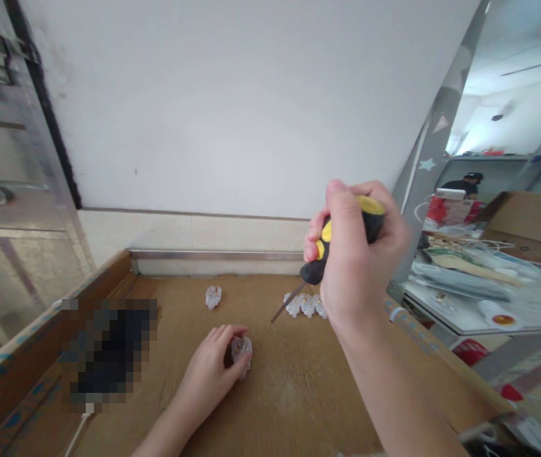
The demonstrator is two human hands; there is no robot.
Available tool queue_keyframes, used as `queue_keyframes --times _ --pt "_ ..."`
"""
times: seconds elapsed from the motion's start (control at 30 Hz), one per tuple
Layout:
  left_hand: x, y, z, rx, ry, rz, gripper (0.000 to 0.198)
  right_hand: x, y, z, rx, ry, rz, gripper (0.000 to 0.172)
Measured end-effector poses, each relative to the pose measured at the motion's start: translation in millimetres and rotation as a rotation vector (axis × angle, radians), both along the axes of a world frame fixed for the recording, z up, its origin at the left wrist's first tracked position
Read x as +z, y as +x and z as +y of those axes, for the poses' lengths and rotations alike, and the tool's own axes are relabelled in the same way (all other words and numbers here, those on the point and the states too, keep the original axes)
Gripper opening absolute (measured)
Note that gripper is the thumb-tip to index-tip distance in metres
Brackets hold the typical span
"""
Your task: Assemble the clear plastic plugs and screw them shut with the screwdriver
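My right hand [360, 254] is wrapped round the black and yellow handle of a screwdriver [314, 273], raised above the work surface. Its thin metal shaft points down and to the left, with the tip in the air. Low on the board, my left hand [218, 365] grips a small clear plastic plug [240, 348] between thumb and fingers, resting on the surface. A similar clear plug [213, 297] lies by itself farther back. Several more clear plugs [305, 305] sit in a row behind the screwdriver, partly hidden by my right hand.
Brown cardboard [289, 406] covers the work surface, with a raised edge [27, 355] at left. A blurred-out dark object [113, 349] with a white cable lies there. A white wall [251, 114] rises behind. At right, a cluttered table [470, 317] stands before a distant person [465, 185].
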State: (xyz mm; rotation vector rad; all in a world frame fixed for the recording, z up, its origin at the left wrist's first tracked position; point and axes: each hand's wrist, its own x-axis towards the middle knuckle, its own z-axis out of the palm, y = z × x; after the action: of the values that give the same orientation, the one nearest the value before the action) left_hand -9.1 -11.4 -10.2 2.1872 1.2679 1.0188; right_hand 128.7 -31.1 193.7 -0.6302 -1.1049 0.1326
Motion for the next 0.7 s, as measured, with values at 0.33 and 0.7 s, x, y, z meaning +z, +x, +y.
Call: queue_keyframes --times 0.33,0.7 --pt "1.8 -1.4 -1.3 -0.002 -0.012 -0.004 0.030 -3.6 -19.4 -13.9 0.317 -0.058 0.046 0.030" --pt "14.4 -18.0 -7.8 0.110 0.149 0.231 0.039 -6.7 -18.8 -13.7 0.336 -0.098 -0.016 0.030"
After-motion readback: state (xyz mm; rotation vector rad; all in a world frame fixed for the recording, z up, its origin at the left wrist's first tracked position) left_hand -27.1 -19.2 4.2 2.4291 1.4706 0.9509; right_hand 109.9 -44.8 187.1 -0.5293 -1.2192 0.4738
